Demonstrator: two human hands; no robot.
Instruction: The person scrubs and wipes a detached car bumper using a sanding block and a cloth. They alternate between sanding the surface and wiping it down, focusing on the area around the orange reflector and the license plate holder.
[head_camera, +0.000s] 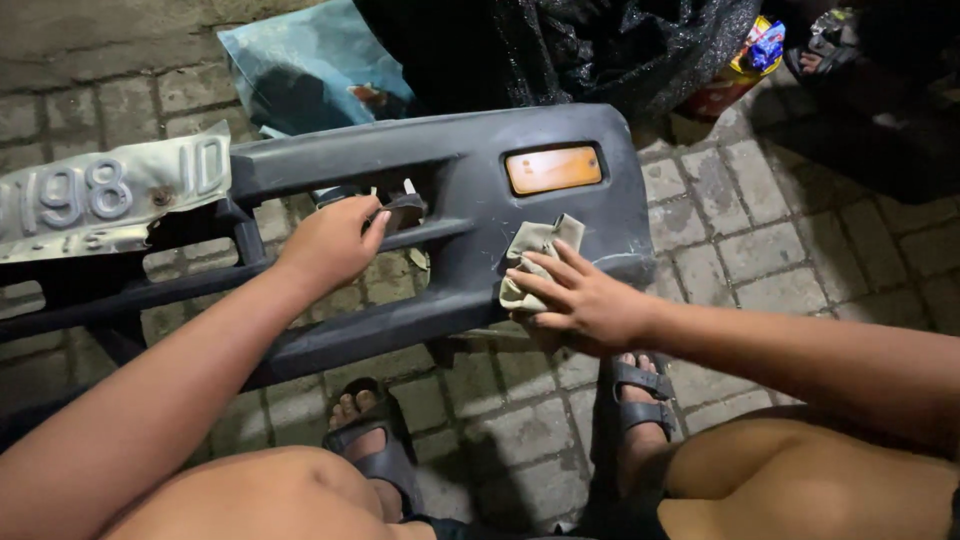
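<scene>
A dark grey car bumper (470, 215) lies across the middle of the frame on a floor of paving bricks (780, 250), running from the left edge to just right of centre. The left hand (335, 240), left of centre, curls its fingers over the edge of the bumper's long opening and grips it there. The right hand (580, 300), just right of centre, lies flat with fingers spread, pressing a small beige cloth (535, 255) against the bumper's face (the cloth is folded and partly under the fingertips). Above the cloth sits an orange lamp lens (553, 169) set into the bumper. A pale, dented number plate (110, 195) hangs at the bumper's left end, in the upper left. Black plastic sheeting (620, 45) bunches at the top centre. Two sandalled feet (640, 395) stand below the bumper.
</scene>
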